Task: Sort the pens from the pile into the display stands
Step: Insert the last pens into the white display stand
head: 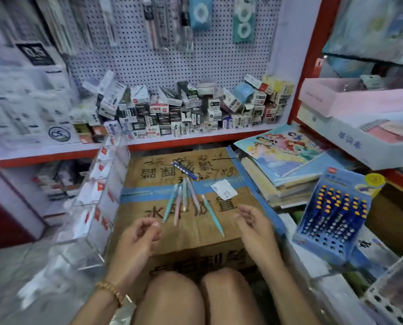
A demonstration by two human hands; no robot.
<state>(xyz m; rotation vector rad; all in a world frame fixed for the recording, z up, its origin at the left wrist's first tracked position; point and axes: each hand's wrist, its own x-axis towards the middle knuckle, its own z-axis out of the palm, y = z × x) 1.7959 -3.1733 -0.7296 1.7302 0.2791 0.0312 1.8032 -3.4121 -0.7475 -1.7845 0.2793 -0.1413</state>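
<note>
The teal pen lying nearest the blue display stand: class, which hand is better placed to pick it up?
Probably the right hand: it hovers beside the teal pen, on the blue display stand's side.

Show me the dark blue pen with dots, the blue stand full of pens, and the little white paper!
dark blue dotted pen [185,170]: head view, middle of its barrel.
blue display stand [317,242]: head view, its lower front panel with empty holes.
white paper slip [224,189]: head view, its centre.
</note>
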